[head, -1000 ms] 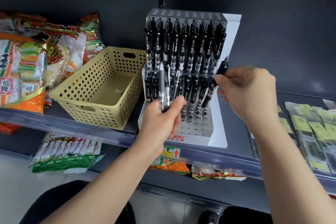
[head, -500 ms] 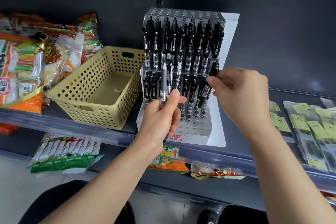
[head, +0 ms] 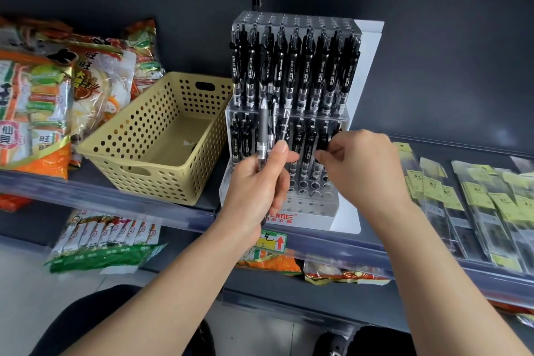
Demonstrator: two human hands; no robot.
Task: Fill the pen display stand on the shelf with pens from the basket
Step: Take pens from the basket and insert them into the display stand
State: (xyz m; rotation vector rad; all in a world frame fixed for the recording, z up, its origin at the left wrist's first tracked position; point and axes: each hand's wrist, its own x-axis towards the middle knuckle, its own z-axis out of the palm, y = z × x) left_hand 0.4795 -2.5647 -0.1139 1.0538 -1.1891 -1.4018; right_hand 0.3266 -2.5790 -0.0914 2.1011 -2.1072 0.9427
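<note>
A clear tiered pen display stand (head: 306, 202) sits on the shelf, its upper tier full of black pens (head: 294, 72) and its lower tier partly filled. My left hand (head: 260, 179) grips a small bunch of pens (head: 263, 130) upright in front of the stand's left side. My right hand (head: 361, 167) pinches one black pen (head: 325, 143) that stands low in the lower tier at the right side. The yellow perforated basket (head: 144, 136) stands left of the stand; only a small scrap shows inside it.
Snack bags (head: 43, 101) fill the shelf to the left of the basket. Packaged items with yellow labels (head: 462, 196) lie on the shelf to the right. More snack packs (head: 107, 240) hang on the shelf below. The dark back wall stands close behind the stand.
My right hand has moved down and left, lowering its pen from beside the upper tier into the lower tier. My left hand has shifted slightly with its pens.
</note>
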